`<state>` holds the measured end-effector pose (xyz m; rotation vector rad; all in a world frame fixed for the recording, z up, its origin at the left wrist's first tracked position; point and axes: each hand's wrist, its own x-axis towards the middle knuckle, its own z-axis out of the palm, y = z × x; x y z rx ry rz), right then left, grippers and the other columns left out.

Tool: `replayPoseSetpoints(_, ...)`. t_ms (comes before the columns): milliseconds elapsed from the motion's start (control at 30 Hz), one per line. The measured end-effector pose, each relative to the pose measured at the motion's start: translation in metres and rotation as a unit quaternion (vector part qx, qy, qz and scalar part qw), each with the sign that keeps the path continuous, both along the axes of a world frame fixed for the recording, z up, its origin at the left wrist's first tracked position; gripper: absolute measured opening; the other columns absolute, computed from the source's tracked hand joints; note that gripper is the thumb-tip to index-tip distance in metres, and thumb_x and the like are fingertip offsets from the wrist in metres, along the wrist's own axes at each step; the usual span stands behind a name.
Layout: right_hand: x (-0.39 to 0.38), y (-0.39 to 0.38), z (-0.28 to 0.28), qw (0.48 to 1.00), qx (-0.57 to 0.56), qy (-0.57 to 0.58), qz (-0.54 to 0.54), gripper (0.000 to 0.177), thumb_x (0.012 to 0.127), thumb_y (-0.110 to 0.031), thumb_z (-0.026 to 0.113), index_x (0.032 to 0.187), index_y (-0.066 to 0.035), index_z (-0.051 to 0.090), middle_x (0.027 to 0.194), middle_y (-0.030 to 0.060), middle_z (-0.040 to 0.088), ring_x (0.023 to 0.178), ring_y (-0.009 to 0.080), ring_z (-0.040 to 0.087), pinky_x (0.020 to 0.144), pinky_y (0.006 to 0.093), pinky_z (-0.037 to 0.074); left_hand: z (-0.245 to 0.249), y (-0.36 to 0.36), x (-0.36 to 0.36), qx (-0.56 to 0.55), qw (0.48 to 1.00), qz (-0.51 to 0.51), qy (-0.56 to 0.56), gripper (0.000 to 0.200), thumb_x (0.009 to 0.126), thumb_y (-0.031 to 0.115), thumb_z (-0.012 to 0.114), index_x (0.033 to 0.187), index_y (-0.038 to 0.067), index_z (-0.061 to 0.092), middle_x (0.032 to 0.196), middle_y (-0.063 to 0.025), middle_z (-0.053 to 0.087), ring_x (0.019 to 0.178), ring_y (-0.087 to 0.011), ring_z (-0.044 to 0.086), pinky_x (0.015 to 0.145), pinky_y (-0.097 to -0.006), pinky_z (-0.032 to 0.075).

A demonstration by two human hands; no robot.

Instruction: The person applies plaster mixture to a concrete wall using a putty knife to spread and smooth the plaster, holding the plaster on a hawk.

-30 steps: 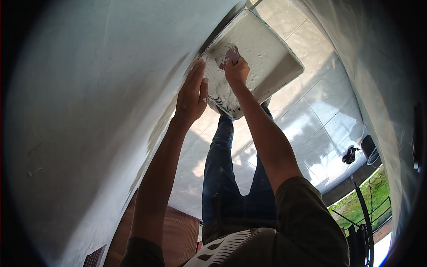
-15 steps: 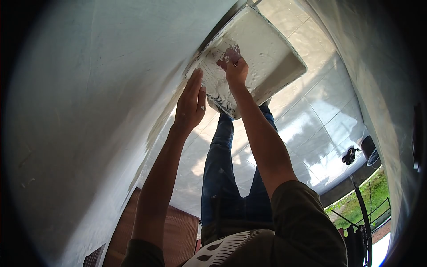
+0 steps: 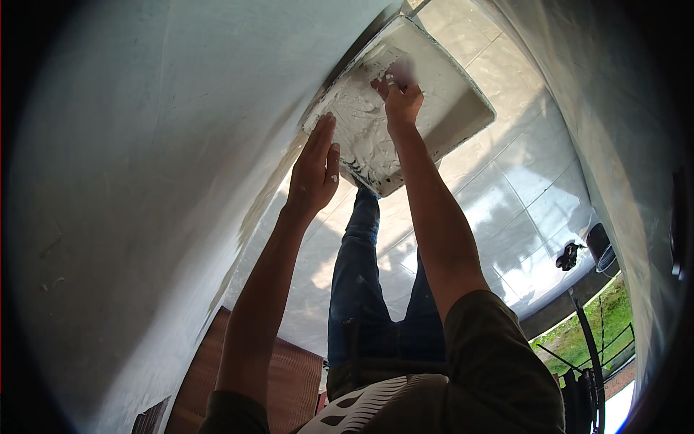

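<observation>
A pale rectangular tray (image 3: 463, 119) with a dark-chipped rim holds thick white paste (image 3: 361, 116), smeared and ridged on its left side. Inside it, my right hand (image 3: 403, 107) is closed on a flat purplish scraper (image 3: 402, 71), blurred by motion and daubed with paste. My left hand (image 3: 315, 168) lies along the tray's left rim, between the tray and the wall. Its fingers are stretched out straight with the thumb apart, nothing in it, and a white speck shows on the thumb.
A smooth grey-white wall (image 3: 144, 159) rises close on the left. Shiny floor tiles (image 3: 506, 195) spread below, around my jeans-clad legs (image 3: 354, 282). Off to the right are a translucent sheet (image 3: 614, 123), a dark bucket (image 3: 598, 239) and a small black object (image 3: 570, 254).
My right hand has moved up and slightly right across the tray with the scraper, and the paste beneath is freshly spread. My left hand has barely shifted.
</observation>
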<state>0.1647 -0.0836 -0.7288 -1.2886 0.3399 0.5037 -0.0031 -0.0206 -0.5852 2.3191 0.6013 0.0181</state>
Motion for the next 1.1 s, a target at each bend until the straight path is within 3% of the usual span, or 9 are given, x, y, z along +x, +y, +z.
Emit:
replayPoseSetpoints(67,0.004,-0.001,0.001,0.997,0.061,0.048,-0.015,0.025,0.092,0.008,0.050,0.115,0.005,0.059,0.106,0.0165,0.065,0.090,0.0305,0.071,0.085,0.0413,0.062,0.004,0.000,0.002,0.005,1.000,0.000,0.000,0.043,0.101,0.008,0.046,0.143,-0.003,0.043,0.146,-0.0255,0.045,0.138,-0.0371,0.043,0.114,-0.0435,0.038)
replayPoseSetpoints(200,0.018,-0.007,0.013,0.987,0.122,0.096,-0.044,0.020,0.094,0.005,0.054,0.114,0.004,0.057,0.106,0.0154,0.066,0.094,0.0284,0.071,0.082,0.0399,0.063,0.008,-0.003,0.001,0.003,1.000,-0.001,-0.006,0.043,0.101,0.008,0.046,0.143,-0.003,0.043,0.147,-0.0251,0.044,0.138,-0.0368,0.042,0.114,-0.0434,0.038)
replayPoseSetpoints(300,0.018,-0.025,0.038,0.974,0.190,0.119,-0.037,0.018,0.095,0.000,0.056,0.113,0.000,0.058,0.106,0.0136,0.066,0.094,0.0296,0.071,0.088,0.0424,0.061,0.020,-0.006,0.000,0.008,1.000,0.001,-0.009,0.043,0.101,0.008,0.046,0.143,-0.003,0.043,0.148,-0.0243,0.043,0.139,-0.0362,0.042,0.114,-0.0430,0.037)
replayPoseSetpoints(467,0.014,-0.074,0.080,0.961,0.240,0.124,0.050,0.013,0.096,-0.007,0.060,0.110,-0.006,0.061,0.097,0.0071,0.069,0.095,0.0268,0.071,0.092,0.0414,0.059,0.056,-0.012,0.010,0.008,1.000,0.012,-0.015,0.045,0.101,0.007,0.046,0.144,-0.002,0.041,0.149,-0.0231,0.043,0.140,-0.0352,0.041,0.115,-0.0425,0.036)
replayPoseSetpoints(633,0.016,-0.111,0.165,0.952,0.249,0.102,0.143,0.008,0.098,-0.015,0.062,0.103,-0.009,0.063,0.087,0.0022,0.067,0.091,0.0194,0.071,0.087,0.0357,0.059,0.109,-0.024,0.023,0.028,0.998,0.031,-0.043,0.046,0.101,0.008,0.045,0.145,-0.002,0.041,0.150,-0.0228,0.041,0.141,-0.0346,0.039,0.117,-0.0421,0.033)
replayPoseSetpoints(833,0.034,-0.131,0.259,0.926,0.290,0.025,0.239,0.013,0.098,-0.012,0.061,0.110,-0.008,0.063,0.091,0.0011,0.066,0.086,0.0150,0.069,0.088,0.0386,0.060,0.180,-0.039,0.041,0.039,0.992,0.073,-0.097,0.046,0.101,0.009,0.044,0.146,-0.002,0.040,0.151,-0.0230,0.040,0.142,-0.0346,0.038,0.118,-0.0421,0.031)
replayPoseSetpoints(900,0.037,-0.135,0.301,0.931,0.267,0.018,0.249,0.009,0.099,-0.011,0.059,0.106,-0.005,0.059,0.087,0.0007,0.061,0.080,0.0116,0.065,0.089,0.0392,0.059,0.206,-0.041,0.044,0.064,0.986,0.077,-0.132,0.046,0.101,0.009,0.044,0.146,-0.002,0.040,0.151,-0.0229,0.040,0.142,-0.0347,0.037,0.118,-0.0423,0.031)
replayPoseSetpoints(1033,0.043,-0.142,0.359,0.926,0.248,-0.018,0.284,0.013,0.099,-0.010,0.058,0.110,-0.004,0.058,0.090,0.0023,0.062,0.081,0.0129,0.065,0.090,0.0407,0.059,0.249,-0.044,0.048,0.088,0.974,0.116,-0.174,0.046,0.102,0.011,0.043,0.147,0.000,0.039,0.152,-0.0219,0.040,0.142,-0.0341,0.037,0.118,-0.0419,0.032)
replayPoseSetpoints(1100,0.047,-0.146,0.388,0.886,0.299,-0.088,0.343,0.015,0.099,-0.010,0.059,0.113,-0.004,0.060,0.095,0.0047,0.065,0.090,0.0152,0.068,0.091,0.0423,0.059,0.269,-0.042,0.048,0.110,0.967,0.119,-0.199,0.046,0.103,0.012,0.041,0.147,0.000,0.040,0.152,-0.0214,0.041,0.142,-0.0337,0.038,0.118,-0.0414,0.032)
